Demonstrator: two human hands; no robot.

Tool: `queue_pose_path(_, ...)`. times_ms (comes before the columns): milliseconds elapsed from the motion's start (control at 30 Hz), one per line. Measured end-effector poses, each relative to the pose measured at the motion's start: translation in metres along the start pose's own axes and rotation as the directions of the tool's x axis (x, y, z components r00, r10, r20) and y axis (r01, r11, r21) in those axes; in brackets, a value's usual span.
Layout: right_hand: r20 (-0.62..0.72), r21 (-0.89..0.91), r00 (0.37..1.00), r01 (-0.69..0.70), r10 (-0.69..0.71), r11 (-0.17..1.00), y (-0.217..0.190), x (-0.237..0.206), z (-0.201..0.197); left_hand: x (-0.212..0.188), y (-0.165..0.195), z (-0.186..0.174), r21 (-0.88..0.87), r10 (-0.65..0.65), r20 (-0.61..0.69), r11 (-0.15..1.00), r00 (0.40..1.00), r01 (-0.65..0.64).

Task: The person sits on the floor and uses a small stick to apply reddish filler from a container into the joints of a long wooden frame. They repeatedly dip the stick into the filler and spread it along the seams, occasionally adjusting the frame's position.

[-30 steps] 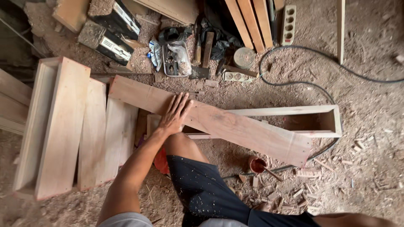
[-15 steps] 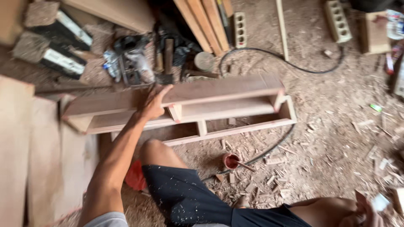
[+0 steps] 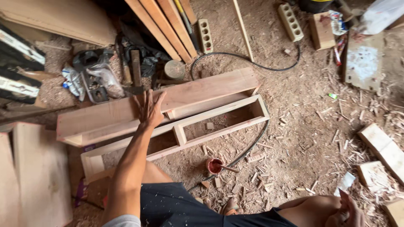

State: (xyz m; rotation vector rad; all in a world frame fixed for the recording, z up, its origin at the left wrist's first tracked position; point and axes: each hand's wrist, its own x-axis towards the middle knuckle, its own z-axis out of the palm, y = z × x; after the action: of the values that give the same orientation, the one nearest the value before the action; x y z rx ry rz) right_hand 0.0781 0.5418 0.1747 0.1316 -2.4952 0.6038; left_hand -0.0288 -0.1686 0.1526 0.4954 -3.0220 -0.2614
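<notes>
My left hand point(image 3: 149, 110) lies flat with fingers spread on a long pale wooden plank point(image 3: 202, 90). The plank rests lengthwise along the far side of a rectangular wooden frame point(image 3: 219, 130) on the sawdust floor. The frame has a cross divider point(image 3: 180, 135) near its middle, and small wood scraps lie inside it. My right hand point(image 3: 352, 210) shows only partly at the bottom right, by my bent knee; its grip is unclear. My legs in dark shorts fill the bottom middle.
A small red cup with a stick point(image 3: 215, 166) stands near the frame beside a black cable point(image 3: 252, 145). Boards point(image 3: 42, 176) lie at left, planks point(image 3: 162, 25) lean at the back, and tools point(image 3: 97, 77) are heaped behind. Wood blocks point(image 3: 383, 147) and shavings lie at right.
The plank has swung from lying diagonally across the frame to lying along its far side, with my left hand staying on it. The view has shifted right.
</notes>
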Motion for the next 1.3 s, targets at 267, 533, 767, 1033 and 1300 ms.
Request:
queue_pose_path(267, 0.131, -0.343, 0.985, -0.057, 0.108, 0.937, -0.026, 0.007, 0.0, -0.002, 0.003, 0.022, -0.318, 0.029, 0.102, 0.948, 0.994, 0.004)
queue_pose_path(533, 0.107, -0.155, 0.977, -0.165, 0.183, 0.974, -0.016, 0.013, 0.035, -0.089, 0.062, 0.049, -0.148, -0.352, 0.199, 0.912, 0.915, 0.383)
queue_pose_path(767, 0.147, -0.212, 0.985, -0.056, 0.089, 0.976, 0.005, 0.02, 0.059, -0.09, 0.096, 0.095, -0.2, -0.589, 0.389, 0.697, 0.708, 0.689)
queue_pose_path(1033, 0.163, -0.185, 0.979, -0.094, 0.125, 0.978, 0.011, 0.033, 0.063, -0.12, 0.122, 0.099, -0.287, -0.609, 0.366, 0.645, 0.704, 0.708)
queue_pose_path(1300, 0.172, -0.031, 0.983, -0.06, 0.064, 0.998, -0.009, 0.063, 0.076, -0.155, 0.121, 0.071, -0.468, -0.624, 0.192, 0.62, 0.757, 0.63)
